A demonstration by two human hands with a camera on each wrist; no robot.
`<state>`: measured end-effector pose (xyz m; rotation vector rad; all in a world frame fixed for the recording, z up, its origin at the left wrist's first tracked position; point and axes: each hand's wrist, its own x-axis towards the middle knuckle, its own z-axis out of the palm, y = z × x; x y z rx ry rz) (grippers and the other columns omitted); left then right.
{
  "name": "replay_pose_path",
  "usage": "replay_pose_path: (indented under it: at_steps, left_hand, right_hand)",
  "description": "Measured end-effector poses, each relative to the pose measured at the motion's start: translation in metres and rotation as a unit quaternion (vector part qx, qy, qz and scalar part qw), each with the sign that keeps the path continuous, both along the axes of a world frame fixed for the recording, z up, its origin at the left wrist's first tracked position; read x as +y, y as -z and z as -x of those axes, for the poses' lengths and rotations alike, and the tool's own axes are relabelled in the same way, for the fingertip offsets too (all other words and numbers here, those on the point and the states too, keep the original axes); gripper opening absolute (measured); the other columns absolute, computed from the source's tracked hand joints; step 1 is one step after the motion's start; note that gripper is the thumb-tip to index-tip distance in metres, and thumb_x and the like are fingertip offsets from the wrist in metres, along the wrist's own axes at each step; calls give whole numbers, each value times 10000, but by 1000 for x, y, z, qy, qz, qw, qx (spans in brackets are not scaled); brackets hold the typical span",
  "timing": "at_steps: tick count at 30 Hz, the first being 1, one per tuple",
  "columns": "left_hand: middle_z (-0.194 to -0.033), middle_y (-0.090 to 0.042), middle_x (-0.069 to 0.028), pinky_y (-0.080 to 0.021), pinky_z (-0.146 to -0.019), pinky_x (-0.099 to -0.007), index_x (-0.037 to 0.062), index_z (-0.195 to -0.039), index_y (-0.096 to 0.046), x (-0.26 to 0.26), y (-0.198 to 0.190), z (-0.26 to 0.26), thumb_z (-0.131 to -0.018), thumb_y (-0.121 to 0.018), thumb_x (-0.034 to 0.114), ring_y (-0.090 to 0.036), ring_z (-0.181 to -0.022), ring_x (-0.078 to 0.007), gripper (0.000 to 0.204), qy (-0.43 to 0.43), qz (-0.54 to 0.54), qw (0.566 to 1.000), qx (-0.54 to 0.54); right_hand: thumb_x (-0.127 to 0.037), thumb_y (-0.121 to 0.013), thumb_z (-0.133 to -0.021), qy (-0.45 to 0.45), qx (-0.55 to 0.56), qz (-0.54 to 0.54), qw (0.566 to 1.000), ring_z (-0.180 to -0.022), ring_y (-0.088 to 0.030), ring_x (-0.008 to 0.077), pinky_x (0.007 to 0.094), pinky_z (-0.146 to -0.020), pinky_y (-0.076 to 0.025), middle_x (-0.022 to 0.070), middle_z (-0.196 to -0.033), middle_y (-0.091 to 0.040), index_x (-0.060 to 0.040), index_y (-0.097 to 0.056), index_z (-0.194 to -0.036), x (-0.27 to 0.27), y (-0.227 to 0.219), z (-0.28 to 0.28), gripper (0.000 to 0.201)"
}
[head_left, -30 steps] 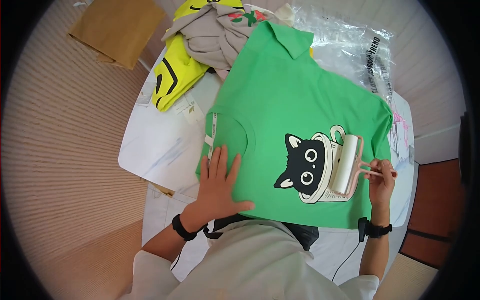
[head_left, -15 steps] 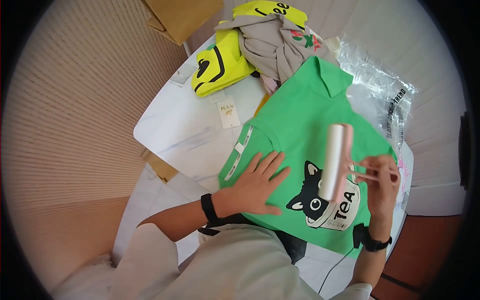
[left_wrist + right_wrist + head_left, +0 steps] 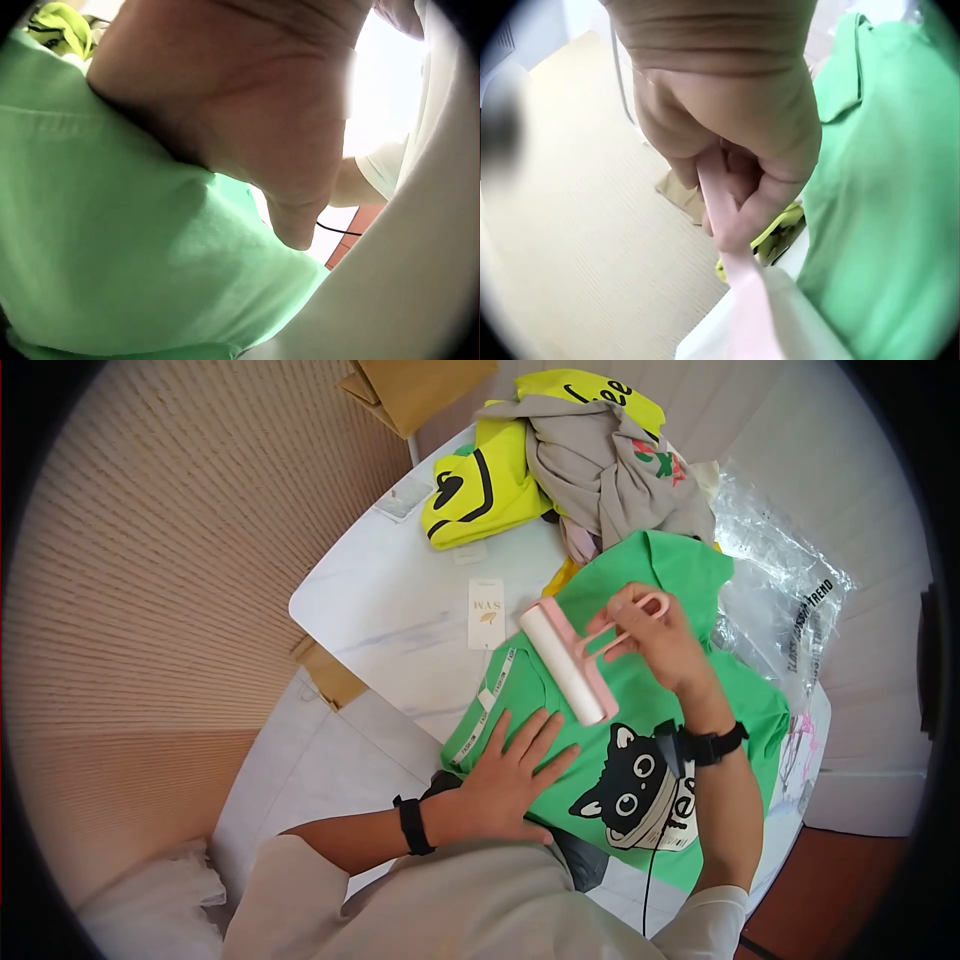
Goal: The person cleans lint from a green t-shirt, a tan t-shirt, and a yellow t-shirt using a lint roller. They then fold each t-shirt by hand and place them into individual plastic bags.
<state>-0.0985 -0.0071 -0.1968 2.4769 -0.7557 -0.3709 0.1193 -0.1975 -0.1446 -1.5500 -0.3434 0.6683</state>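
A green T-shirt with a black cat-in-a-cup print lies over the table's near side. My left hand rests on it just below the neckline, fingers straight and spread. In the left wrist view the same hand lies against the green cloth. My right hand grips the looped pink handle of a lint roller, whose white roll overlaps the shirt near the collar. From the right wrist, fingers curl round the pink handle. A white SYM tag lies beside the neckline.
A grey garment and a yellow one are heaped at the table's far side. Clear plastic packaging lies to the right of them. Brown paper stands beyond the table, near a ribbed wall.
The right hand has lifted the lint roller off the cat print and carried it left toward the collar. The left hand stays flat on the shirt near the neckline. The head view has shifted.
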Motion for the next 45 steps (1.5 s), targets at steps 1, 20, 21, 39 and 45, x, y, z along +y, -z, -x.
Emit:
replay_pose_path:
  at_steps: [1,20,21,39,45]
  left_hand:
    - [-1692,-129,-330,-81,-1193,-744,68,-1645,-300,0,-1,0,-737,-779,671,-85,-1579,-484,1190,1,-2,1000,0]
    - [-1408,-535,-201,-245,-1204,-644,73,-1441,-582,47,15,-91,-818,-782,548,-426,-1401,-408,809,-62,-131,974,-175]
    - [-1430,-527,-204,-213,-1214,-659,86,-1441,-590,47,13,-84,-819,-777,559,-414,-1415,-417,804,-70,-136,973,-171]
    - [-1478,-503,-260,-216,-1221,-667,63,-1415,-613,37,-14,-96,-820,-756,592,-364,-1457,-479,809,-14,-131,979,-158]
    - [-1585,-349,-336,-312,-1204,-572,145,-1522,-531,30,19,-117,-807,-781,554,-361,-1449,-513,861,48,-88,980,-171]
  right_hand:
    - [-256,-669,-1034,20,5,-3,1000,-845,-743,185,318,-692,-636,130,-996,-757,-14,-678,-1010,-6,3,-9,244]
    - [-266,-653,-1051,108,22,-77,991,-836,-737,168,290,-691,-644,123,-1010,-748,-24,-656,-1066,-8,5,-22,242]
    - [-264,-651,-1052,103,36,-77,991,-839,-739,171,295,-693,-647,124,-1015,-748,-25,-654,-1072,-6,12,-17,241]
    - [-225,-592,-1079,264,5,-116,957,-773,-744,189,290,-644,-657,152,-976,-732,-36,-621,-1004,-119,-8,79,206]
    - [-210,-626,-1059,251,25,-100,962,-843,-756,214,301,-656,-647,151,-973,-737,-15,-624,-1026,-103,-11,91,197]
